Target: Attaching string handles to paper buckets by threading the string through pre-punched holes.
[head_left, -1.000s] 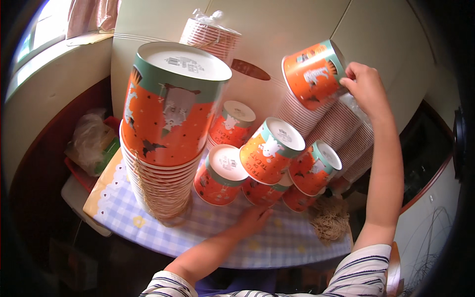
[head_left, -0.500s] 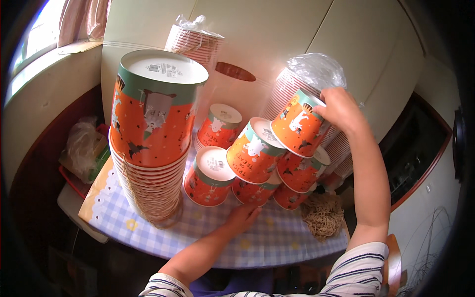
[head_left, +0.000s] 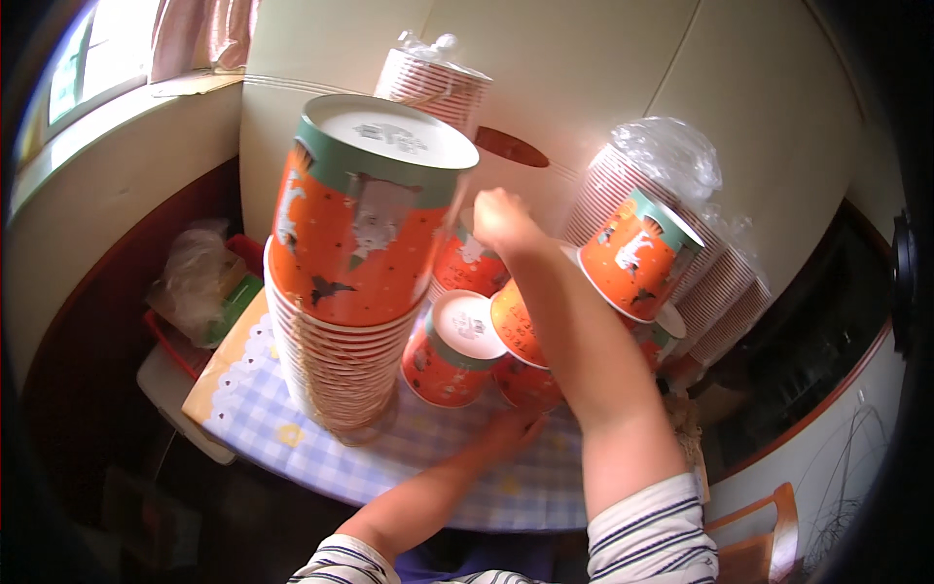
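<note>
Several orange and green paper cups stand upside down on the table. My right hand (head_left: 501,219) has curled fingers at the top of a rear paper cup (head_left: 465,263), and covers part of it. My right forearm hides much of the piled cups, including a middle cup (head_left: 516,316). Higher on the pile rests a tilted-looking top cup (head_left: 637,255). A front cup (head_left: 448,360) sits at the pile's left. Low in front, my left hand (head_left: 514,430) lies with fingers extended by the base of a bottom cup (head_left: 528,383).
A tall cup stack (head_left: 375,229) wound with twine stands at the left front. Plastic-wrapped stacks (head_left: 623,185) and another wrapped stack (head_left: 433,88) stand behind. A checked tablecloth (head_left: 438,477) covers the table. A bag-filled red basket (head_left: 195,292) is at left, a wooden chair (head_left: 769,535) at right.
My right hand has let go of the top cup, which now rests on the pile, and moved left to the rear cup. My left hand stays low by the pile. The view has shifted.
</note>
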`<act>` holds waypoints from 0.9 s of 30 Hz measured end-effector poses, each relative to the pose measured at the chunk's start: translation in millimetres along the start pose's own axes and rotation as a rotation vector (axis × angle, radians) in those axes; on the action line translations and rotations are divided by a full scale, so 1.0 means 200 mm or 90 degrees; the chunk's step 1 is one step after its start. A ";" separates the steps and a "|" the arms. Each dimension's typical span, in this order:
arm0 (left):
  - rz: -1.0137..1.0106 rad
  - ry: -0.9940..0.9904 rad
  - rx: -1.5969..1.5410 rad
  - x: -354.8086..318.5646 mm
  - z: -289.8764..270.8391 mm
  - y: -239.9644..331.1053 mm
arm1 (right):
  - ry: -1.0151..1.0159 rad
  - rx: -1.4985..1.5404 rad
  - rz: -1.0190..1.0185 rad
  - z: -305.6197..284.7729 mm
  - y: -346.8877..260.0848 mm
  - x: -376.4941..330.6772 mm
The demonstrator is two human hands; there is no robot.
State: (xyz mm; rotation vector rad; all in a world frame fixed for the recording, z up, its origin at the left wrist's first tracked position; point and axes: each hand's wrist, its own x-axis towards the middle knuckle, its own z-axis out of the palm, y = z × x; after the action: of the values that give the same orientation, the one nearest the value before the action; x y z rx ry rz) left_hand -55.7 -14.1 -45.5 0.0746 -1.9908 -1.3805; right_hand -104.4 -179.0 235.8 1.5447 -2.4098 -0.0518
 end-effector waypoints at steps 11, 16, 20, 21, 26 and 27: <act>-0.069 -0.096 -0.045 -0.01 -0.11 0.22 | 0.005 0.114 0.130 0.49 0.10 0.23; -0.063 -0.100 -0.039 0.01 -0.15 0.26 | -0.013 0.175 0.147 0.40 0.06 0.20; -0.035 -0.090 -0.034 0.02 -0.03 0.20 | 0.253 0.148 0.120 0.52 0.27 0.35; -0.019 -0.064 -0.042 0.01 -0.02 0.15 | 0.248 0.156 0.113 0.47 0.21 0.33; -0.041 -0.048 -0.013 0.00 0.04 0.06 | 0.096 0.151 0.119 0.19 0.11 0.22; -0.024 -0.041 -0.015 0.00 0.05 0.05 | 0.096 0.151 0.120 0.17 0.12 0.22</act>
State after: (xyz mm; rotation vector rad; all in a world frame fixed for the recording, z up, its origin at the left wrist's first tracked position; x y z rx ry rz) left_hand -57.8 -2.5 -38.4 0.0580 -2.0344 -1.4470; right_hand -151.1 -212.6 216.9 1.3485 -2.4978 0.3874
